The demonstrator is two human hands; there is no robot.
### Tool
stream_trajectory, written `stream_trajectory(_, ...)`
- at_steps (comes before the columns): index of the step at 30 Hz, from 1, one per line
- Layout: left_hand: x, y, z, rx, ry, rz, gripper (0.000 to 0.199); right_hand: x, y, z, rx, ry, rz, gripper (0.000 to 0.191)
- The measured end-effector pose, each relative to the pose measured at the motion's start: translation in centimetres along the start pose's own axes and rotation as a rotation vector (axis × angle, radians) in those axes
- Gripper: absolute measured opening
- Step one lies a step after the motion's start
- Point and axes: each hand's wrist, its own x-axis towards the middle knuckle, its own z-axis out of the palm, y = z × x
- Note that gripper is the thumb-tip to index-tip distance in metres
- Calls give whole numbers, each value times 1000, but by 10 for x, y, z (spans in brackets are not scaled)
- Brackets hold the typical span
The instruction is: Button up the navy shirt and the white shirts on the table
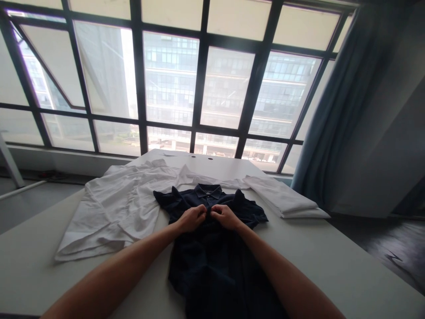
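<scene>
A dark navy collared shirt [212, 270] lies front up on the table, its collar [208, 190] pointing away from me and its short sleeves spread to both sides. My left hand [193, 218] is closed on the front opening of the shirt, just below the collar. Close beside it, my right hand [226, 216] pinches the opposite side of the same front edge. The fingertips of both hands nearly meet at the middle of the chest. Whether a button sits between them is too small to make out.
A crumpled white shirt [116, 208] is spread over the left of the white table [318, 261]. Folded white cloth [285, 198] lies at the right. Beyond the table's far end are large windows [171, 79], with a blue-grey curtain [335, 119] on the right.
</scene>
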Motion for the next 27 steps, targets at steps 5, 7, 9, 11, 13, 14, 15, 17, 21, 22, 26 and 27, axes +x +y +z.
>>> stream_trajectory(5, 1, -1, 3, -91, -25, 41, 14, -4, 1, -2, 167, -77, 31, 24)
stream_trajectory(7, 0, 0, 4, -70, -25, 35, 13, -4, -1, -3, 118, -68, 21, 20)
stream_trajectory(9, 0, 1, 4, -55, -11, 34, 14, -4, -2, -3, 50, -49, 13, 16)
stream_trajectory(11, -1, 2, 3, -56, -8, 34, 14, -3, -3, -4, 2, -42, -2, 14)
stream_trajectory(13, -1, 3, 2, -76, -22, 34, 13, -3, -3, -3, -20, -39, -20, 14)
stream_trajectory(14, -1, 3, 1, -88, -34, 33, 13, -3, -3, -3, -22, -36, -27, 13)
stream_trajectory(15, -1, 4, -1, -98, -46, 32, 13, -4, -3, -3, -21, -33, -32, 13)
stream_trajectory(17, -1, 5, -3, -116, -73, 39, 12, -4, -3, -2, -19, -33, -34, 13)
stream_trajectory(21, 1, 8, -6, -144, -103, 54, 12, -5, -4, -2, -47, -10, -46, 12)
stream_trajectory(22, 1, 8, -6, -142, -105, 49, 11, -5, -5, -2, -61, 3, -56, 12)
stream_trajectory(26, 0, 5, -6, -135, -118, 34, 11, -6, -7, -2, -82, -5, -69, 11)
stream_trajectory(27, 0, 4, -6, -139, -117, 40, 11, -6, -7, -2, -72, -14, -68, 11)
